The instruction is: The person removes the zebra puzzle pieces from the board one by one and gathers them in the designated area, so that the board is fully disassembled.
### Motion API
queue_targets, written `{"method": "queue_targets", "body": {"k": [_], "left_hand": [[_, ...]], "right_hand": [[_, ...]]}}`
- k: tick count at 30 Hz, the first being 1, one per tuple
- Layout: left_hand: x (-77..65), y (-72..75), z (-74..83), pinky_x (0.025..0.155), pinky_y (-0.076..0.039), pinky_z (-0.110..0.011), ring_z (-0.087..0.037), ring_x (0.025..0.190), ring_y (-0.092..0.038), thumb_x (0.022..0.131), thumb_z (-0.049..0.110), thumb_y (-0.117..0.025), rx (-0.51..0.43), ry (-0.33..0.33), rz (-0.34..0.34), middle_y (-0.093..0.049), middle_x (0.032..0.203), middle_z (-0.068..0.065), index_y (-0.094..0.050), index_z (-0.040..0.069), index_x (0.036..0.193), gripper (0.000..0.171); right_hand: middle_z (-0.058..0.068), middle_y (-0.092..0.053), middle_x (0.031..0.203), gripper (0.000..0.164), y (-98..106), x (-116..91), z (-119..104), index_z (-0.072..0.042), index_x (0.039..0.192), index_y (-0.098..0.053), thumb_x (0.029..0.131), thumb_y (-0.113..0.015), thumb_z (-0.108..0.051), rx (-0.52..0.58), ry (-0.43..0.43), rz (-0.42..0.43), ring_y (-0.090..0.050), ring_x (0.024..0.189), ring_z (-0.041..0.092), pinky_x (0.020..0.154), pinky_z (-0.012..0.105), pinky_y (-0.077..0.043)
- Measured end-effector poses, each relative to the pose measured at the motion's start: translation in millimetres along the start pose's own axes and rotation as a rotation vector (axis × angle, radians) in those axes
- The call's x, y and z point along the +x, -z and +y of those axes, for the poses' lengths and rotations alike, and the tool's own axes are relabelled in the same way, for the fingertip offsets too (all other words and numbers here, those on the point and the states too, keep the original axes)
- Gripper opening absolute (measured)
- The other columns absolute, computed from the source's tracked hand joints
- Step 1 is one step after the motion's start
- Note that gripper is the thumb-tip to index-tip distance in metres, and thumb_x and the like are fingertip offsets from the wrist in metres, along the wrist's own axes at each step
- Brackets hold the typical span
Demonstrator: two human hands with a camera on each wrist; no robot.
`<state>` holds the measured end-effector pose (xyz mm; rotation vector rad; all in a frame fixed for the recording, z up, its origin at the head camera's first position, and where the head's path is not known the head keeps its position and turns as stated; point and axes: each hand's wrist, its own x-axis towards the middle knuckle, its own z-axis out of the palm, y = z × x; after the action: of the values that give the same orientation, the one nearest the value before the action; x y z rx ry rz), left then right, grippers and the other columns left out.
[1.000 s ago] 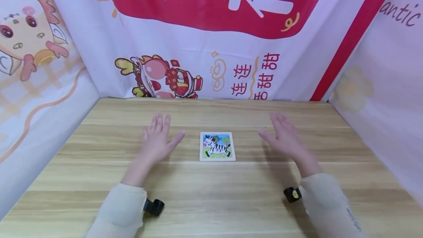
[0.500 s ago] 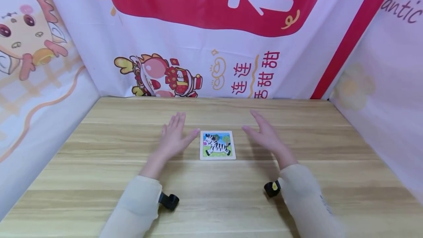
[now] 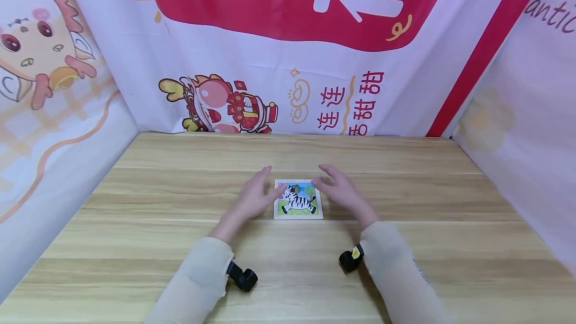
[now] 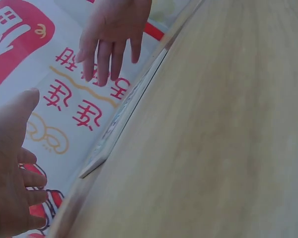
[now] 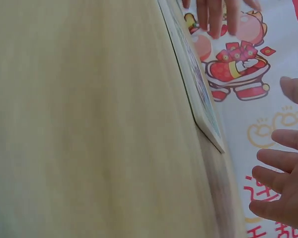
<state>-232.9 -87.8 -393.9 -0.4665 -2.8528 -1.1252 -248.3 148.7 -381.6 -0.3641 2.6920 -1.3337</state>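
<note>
A small square zebra picture puzzle [image 3: 297,203] with a pale border lies flat on the wooden table. In the head view my left hand [image 3: 255,198] is at its left side, the thumb overlapping the upper left corner. My right hand [image 3: 338,191] is at its right side, thumb tip over the upper right corner. Both hands have their fingers extended and hold nothing. The left wrist view shows the puzzle edge-on as a thin board [image 4: 124,116], with both hands raised above the table level. In the right wrist view the right hand's fingers [image 5: 273,161] are spread apart.
The wood-grain table [image 3: 288,274] reaches back to a white and red printed cloth [image 3: 279,59]. Printed cloths also hang at the left [image 3: 67,129] and right sides. Black wrist cameras [image 3: 243,278] are strapped to both forearms.
Both hands have moved inward, the left hand to the right and the right hand to the left, from well apart to the puzzle's two sides. The puzzle lies where it was.
</note>
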Motion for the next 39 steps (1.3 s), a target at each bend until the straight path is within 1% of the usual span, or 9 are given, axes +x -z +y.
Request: {"method": "queue_targets", "body": {"k": [3, 6, 12, 14, 18, 22, 28, 35, 39], "left_hand": [[0.7, -7.7, -2.1, 0.099, -0.018, -0.041, -0.026, 0.124, -0.022, 0.08, 0.053, -0.049, -0.045, 0.0, -0.018, -0.025, 0.137, -0.014, -0.024, 0.004, 0.135, 0.078], [0.8, -14.8, -3.7, 0.099, -0.018, -0.042, -0.025, 0.124, -0.024, 0.078, 0.051, -0.053, -0.039, -0.007, -0.029, -0.028, 0.136, -0.013, -0.027, 0.004, 0.134, 0.077], [-0.3, -26.2, -7.8, 0.099, -0.009, -0.047, -0.023, 0.123, -0.025, 0.071, 0.057, -0.057, 0.065, -0.096, -0.033, -0.033, 0.134, -0.011, -0.033, 0.005, 0.132, 0.083], [-1.7, -29.1, -9.3, 0.099, -0.007, -0.048, -0.023, 0.124, -0.023, 0.069, 0.06, -0.057, 0.107, -0.117, -0.045, -0.031, 0.135, -0.01, -0.033, 0.008, 0.133, 0.085], [-5.2, -33.1, -11.6, 0.098, -0.003, -0.05, -0.025, 0.126, -0.018, 0.067, 0.065, -0.053, 0.2, -0.146, -0.064, -0.026, 0.138, -0.01, -0.033, 0.012, 0.133, 0.087], [-7.2, -35.3, -13.0, 0.098, -0.002, -0.051, -0.025, 0.126, -0.016, 0.067, 0.069, -0.049, 0.28, -0.163, -0.072, -0.022, 0.139, -0.01, -0.034, 0.016, 0.133, 0.086], [-8.2, -34.7, -12.9, 0.097, -0.003, -0.052, -0.026, 0.127, -0.015, 0.069, 0.069, -0.045, 0.311, -0.187, -0.075, -0.019, 0.14, -0.011, -0.036, 0.015, 0.132, 0.084], [-4.8, -33.7, -12.1, 0.098, -0.002, -0.052, -0.026, 0.127, -0.014, 0.07, 0.069, -0.045, 0.33, -0.184, -0.09, -0.018, 0.14, -0.01, -0.036, 0.017, 0.132, 0.081], [-2.8, -34.7, -9.5, 0.097, -0.003, -0.052, -0.027, 0.127, -0.013, 0.071, 0.067, -0.046, 0.32, -0.202, -0.112, -0.019, 0.14, -0.009, -0.037, 0.017, 0.132, 0.08]], "right_hand": [[0.008, -0.032, 0.135, 0.06, -7, 3, 4, -0.01, 0.131, -0.034, 0.082, -0.055, -0.037, -0.005, -0.006, -0.009, -0.028, 0.122, 0.026, 0.096, 0.044, -0.023], [0.01, -0.037, 0.131, 0.056, -12, 5, 8, -0.007, 0.129, -0.038, 0.082, -0.057, -0.031, 0.004, 0.004, 0.007, -0.032, 0.119, 0.027, 0.096, 0.043, -0.025], [0.011, -0.045, 0.124, 0.05, -20, 5, 14, -0.004, 0.125, -0.043, 0.081, -0.06, -0.024, 0.033, 0.01, 0.013, -0.04, 0.113, 0.024, 0.094, 0.038, -0.03], [0.01, -0.044, 0.124, 0.05, -23, 5, 16, -0.005, 0.124, -0.044, 0.081, -0.06, -0.023, 0.015, 0.009, 0.014, -0.04, 0.113, 0.023, 0.094, 0.037, -0.03], [0.013, -0.043, 0.126, 0.047, -27, 3, 20, -0.003, 0.122, -0.046, 0.08, -0.061, -0.019, -0.042, 0.059, 0.018, -0.036, 0.116, 0.026, 0.096, 0.04, -0.026], [0.013, -0.043, 0.126, 0.041, -30, 3, 23, -0.002, 0.117, -0.05, 0.08, -0.061, -0.015, -0.085, 0.105, 0.033, -0.035, 0.117, 0.027, 0.097, 0.04, -0.023], [0.013, -0.042, 0.127, 0.038, -31, 5, 25, -0.001, 0.115, -0.052, 0.08, -0.061, -0.013, -0.112, 0.131, 0.043, -0.034, 0.118, 0.027, 0.098, 0.04, -0.022], [0.013, -0.041, 0.128, 0.038, -29, 9, 24, -0.003, 0.114, -0.053, 0.079, -0.062, -0.014, -0.151, 0.097, 0.041, -0.033, 0.119, 0.028, 0.098, 0.041, -0.023], [0.012, -0.041, 0.129, 0.038, -28, 10, 21, -0.005, 0.114, -0.054, 0.078, -0.063, -0.015, -0.18, 0.085, 0.032, -0.034, 0.118, 0.028, 0.097, 0.042, -0.023]]}}
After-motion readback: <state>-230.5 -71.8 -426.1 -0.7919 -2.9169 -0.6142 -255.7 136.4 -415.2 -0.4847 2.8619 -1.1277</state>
